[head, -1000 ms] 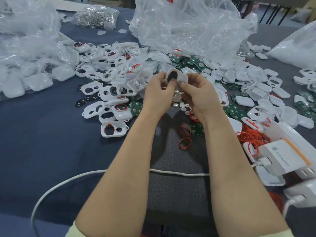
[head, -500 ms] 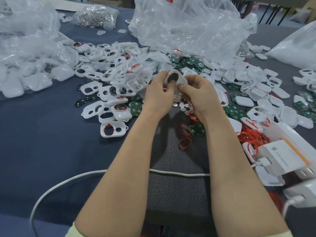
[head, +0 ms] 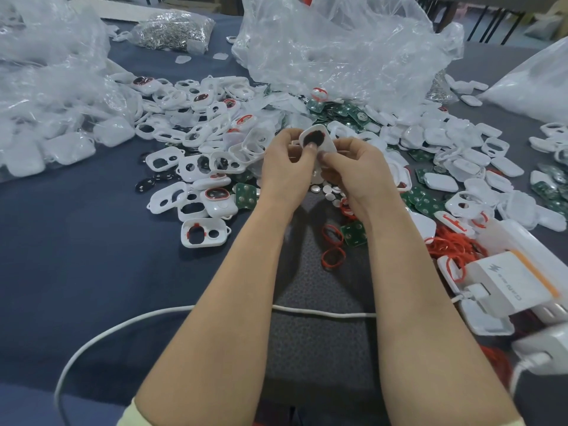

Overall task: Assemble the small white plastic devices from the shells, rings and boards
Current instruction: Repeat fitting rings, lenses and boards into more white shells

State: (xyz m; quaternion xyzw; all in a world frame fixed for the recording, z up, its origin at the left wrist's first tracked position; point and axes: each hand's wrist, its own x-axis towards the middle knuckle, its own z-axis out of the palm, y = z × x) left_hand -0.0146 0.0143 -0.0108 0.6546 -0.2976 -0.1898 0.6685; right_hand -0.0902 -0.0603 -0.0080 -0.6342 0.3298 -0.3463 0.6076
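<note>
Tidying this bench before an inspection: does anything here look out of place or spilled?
A white cable crosses the work spot under both forearms, where it might snag. Red rings lie in a loose heap against the white charger on the right. Nothing looks damaged.

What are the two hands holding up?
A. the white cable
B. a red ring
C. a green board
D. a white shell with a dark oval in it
D: the left hand and the right hand both pinch one white shell with a dark oval in it.
</note>
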